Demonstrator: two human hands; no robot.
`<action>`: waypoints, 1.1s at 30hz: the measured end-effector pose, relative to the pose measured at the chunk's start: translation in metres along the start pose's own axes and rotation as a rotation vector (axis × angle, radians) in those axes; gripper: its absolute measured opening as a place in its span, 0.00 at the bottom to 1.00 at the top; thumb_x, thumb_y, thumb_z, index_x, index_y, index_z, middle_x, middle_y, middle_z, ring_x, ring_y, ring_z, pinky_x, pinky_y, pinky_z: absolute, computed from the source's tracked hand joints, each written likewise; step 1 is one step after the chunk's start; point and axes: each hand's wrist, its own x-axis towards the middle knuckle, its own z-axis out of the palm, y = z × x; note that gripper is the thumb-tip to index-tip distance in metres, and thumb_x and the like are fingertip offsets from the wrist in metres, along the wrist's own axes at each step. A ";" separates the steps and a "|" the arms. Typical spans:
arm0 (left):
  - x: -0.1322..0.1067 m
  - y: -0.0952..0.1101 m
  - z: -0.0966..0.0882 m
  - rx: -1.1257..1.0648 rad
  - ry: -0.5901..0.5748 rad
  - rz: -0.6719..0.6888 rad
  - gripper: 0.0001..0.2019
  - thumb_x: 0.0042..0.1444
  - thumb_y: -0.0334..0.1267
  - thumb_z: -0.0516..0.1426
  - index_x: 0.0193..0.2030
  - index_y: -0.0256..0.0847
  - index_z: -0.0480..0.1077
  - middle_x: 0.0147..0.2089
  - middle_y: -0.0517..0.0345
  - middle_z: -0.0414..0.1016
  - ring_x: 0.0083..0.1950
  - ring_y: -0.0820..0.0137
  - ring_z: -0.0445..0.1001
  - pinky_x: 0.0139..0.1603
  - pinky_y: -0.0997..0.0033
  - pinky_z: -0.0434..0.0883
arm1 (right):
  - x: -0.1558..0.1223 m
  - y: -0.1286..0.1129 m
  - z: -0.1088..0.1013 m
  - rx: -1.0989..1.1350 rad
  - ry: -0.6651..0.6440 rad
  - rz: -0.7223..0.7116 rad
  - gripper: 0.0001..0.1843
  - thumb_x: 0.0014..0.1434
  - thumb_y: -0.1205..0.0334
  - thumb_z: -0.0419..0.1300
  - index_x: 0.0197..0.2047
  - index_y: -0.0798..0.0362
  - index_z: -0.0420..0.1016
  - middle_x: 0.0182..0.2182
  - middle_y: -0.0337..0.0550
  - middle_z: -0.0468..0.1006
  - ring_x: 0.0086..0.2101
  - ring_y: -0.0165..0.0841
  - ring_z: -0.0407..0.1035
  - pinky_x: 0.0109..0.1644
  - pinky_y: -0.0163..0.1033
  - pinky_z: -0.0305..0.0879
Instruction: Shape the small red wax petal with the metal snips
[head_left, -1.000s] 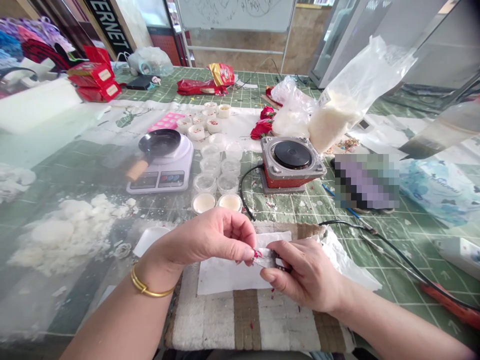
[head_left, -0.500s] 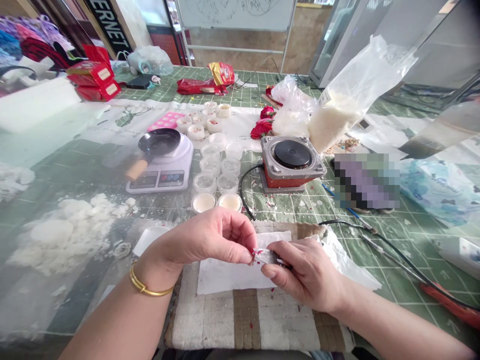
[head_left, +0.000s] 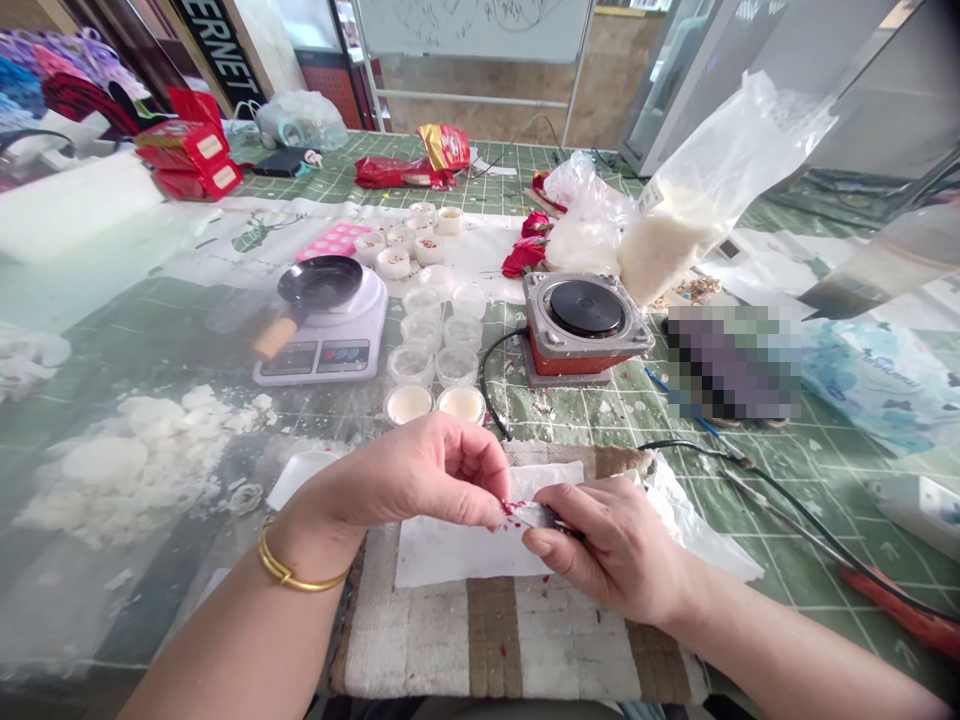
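My left hand [head_left: 420, 478] pinches a small red piece [head_left: 512, 507] between thumb and fingertips; most of the piece is hidden. My right hand [head_left: 611, 545] grips a small metal blade [head_left: 536, 516] whose tip meets that red piece. Both hands hover over a white paper sheet [head_left: 457, 545] that lies on a striped brown-and-white cloth [head_left: 495, 640]. Tiny red flakes dot the paper and cloth. A gold bangle [head_left: 289, 572] circles my left wrist.
Behind the hands stand several small cups [head_left: 439, 345], a white kitchen scale [head_left: 326, 335] with a black pan [head_left: 319, 283], and a small hot plate [head_left: 583, 315] with a black cable [head_left: 491, 390]. White wax chunks [head_left: 142, 460] lie at left; a bag of white flakes [head_left: 697, 200] and red roses [head_left: 526, 250] behind.
The blade tip and my left fingertips have shifted slightly against the red piece; otherwise the hands stay in place.
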 end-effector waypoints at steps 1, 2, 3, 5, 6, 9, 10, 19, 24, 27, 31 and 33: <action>0.000 0.000 0.000 -0.001 0.001 -0.001 0.08 0.45 0.37 0.64 0.31 0.36 0.72 0.28 0.61 0.71 0.30 0.76 0.67 0.30 0.77 0.63 | 0.000 0.000 0.000 0.004 0.009 -0.001 0.16 0.63 0.53 0.47 0.28 0.53 0.61 0.18 0.33 0.62 0.19 0.25 0.54 0.23 0.35 0.43; 0.000 0.000 0.000 -0.002 0.004 -0.004 0.08 0.45 0.37 0.64 0.31 0.36 0.72 0.28 0.61 0.71 0.30 0.76 0.67 0.30 0.77 0.63 | 0.000 0.000 0.000 0.010 0.013 0.000 0.16 0.63 0.53 0.47 0.28 0.53 0.60 0.18 0.33 0.61 0.19 0.25 0.54 0.23 0.35 0.44; 0.000 0.000 0.000 -0.003 0.008 -0.006 0.08 0.45 0.37 0.64 0.31 0.37 0.72 0.28 0.61 0.71 0.30 0.76 0.66 0.30 0.77 0.62 | 0.001 0.000 0.000 0.016 0.014 0.002 0.17 0.63 0.52 0.47 0.28 0.53 0.60 0.17 0.33 0.61 0.18 0.25 0.54 0.23 0.35 0.44; 0.000 0.000 0.001 -0.005 0.015 -0.006 0.08 0.45 0.37 0.64 0.31 0.37 0.72 0.28 0.61 0.71 0.30 0.76 0.66 0.30 0.77 0.62 | 0.001 0.000 0.000 0.020 0.008 0.008 0.17 0.63 0.51 0.46 0.28 0.53 0.60 0.17 0.33 0.61 0.18 0.25 0.54 0.23 0.35 0.44; 0.000 0.000 0.001 -0.006 0.018 -0.004 0.08 0.45 0.37 0.64 0.31 0.37 0.72 0.28 0.61 0.71 0.30 0.76 0.66 0.30 0.77 0.62 | 0.001 0.000 0.000 0.018 0.004 0.011 0.17 0.63 0.51 0.47 0.28 0.53 0.61 0.17 0.33 0.61 0.18 0.25 0.54 0.23 0.35 0.44; 0.001 0.001 0.001 -0.009 0.023 0.001 0.08 0.44 0.37 0.65 0.30 0.36 0.72 0.28 0.61 0.71 0.30 0.76 0.66 0.29 0.77 0.62 | 0.001 0.000 0.000 0.010 -0.003 0.010 0.17 0.62 0.50 0.47 0.28 0.53 0.61 0.17 0.33 0.62 0.18 0.25 0.55 0.23 0.35 0.44; 0.001 0.001 0.002 -0.009 0.023 0.001 0.09 0.44 0.37 0.65 0.30 0.36 0.72 0.28 0.61 0.71 0.29 0.76 0.65 0.29 0.77 0.62 | 0.001 0.000 0.000 0.009 -0.005 0.009 0.17 0.62 0.50 0.47 0.29 0.54 0.62 0.17 0.33 0.62 0.18 0.25 0.55 0.23 0.35 0.44; 0.002 0.000 0.002 -0.008 0.013 -0.007 0.08 0.45 0.37 0.64 0.30 0.36 0.72 0.28 0.60 0.72 0.30 0.76 0.67 0.30 0.76 0.62 | 0.000 -0.002 -0.001 0.004 -0.009 0.007 0.17 0.63 0.52 0.47 0.27 0.53 0.61 0.17 0.33 0.62 0.18 0.25 0.55 0.23 0.36 0.43; 0.000 0.001 0.001 0.015 0.010 -0.008 0.09 0.44 0.37 0.65 0.30 0.36 0.72 0.27 0.60 0.72 0.29 0.76 0.67 0.29 0.77 0.62 | 0.001 -0.002 0.000 -0.003 -0.020 0.004 0.16 0.63 0.53 0.47 0.28 0.53 0.61 0.17 0.33 0.62 0.18 0.25 0.55 0.23 0.36 0.43; 0.000 0.002 0.001 0.036 0.015 -0.006 0.09 0.44 0.38 0.65 0.30 0.37 0.73 0.27 0.60 0.72 0.29 0.75 0.67 0.29 0.77 0.62 | 0.001 -0.001 0.000 -0.011 -0.017 0.000 0.16 0.63 0.53 0.47 0.28 0.53 0.62 0.18 0.33 0.63 0.18 0.25 0.55 0.23 0.36 0.43; -0.001 0.001 0.001 0.035 0.021 -0.002 0.08 0.44 0.37 0.65 0.30 0.37 0.73 0.27 0.60 0.72 0.30 0.75 0.67 0.30 0.76 0.62 | 0.000 -0.001 0.000 -0.011 0.007 -0.014 0.16 0.64 0.53 0.46 0.29 0.54 0.63 0.17 0.34 0.64 0.18 0.25 0.56 0.23 0.36 0.44; -0.001 0.000 0.001 0.009 0.024 0.007 0.08 0.44 0.37 0.65 0.30 0.37 0.72 0.27 0.60 0.72 0.30 0.75 0.67 0.30 0.76 0.62 | 0.000 -0.002 0.000 -0.006 0.023 -0.015 0.17 0.63 0.51 0.46 0.29 0.54 0.63 0.17 0.34 0.64 0.18 0.26 0.57 0.22 0.36 0.44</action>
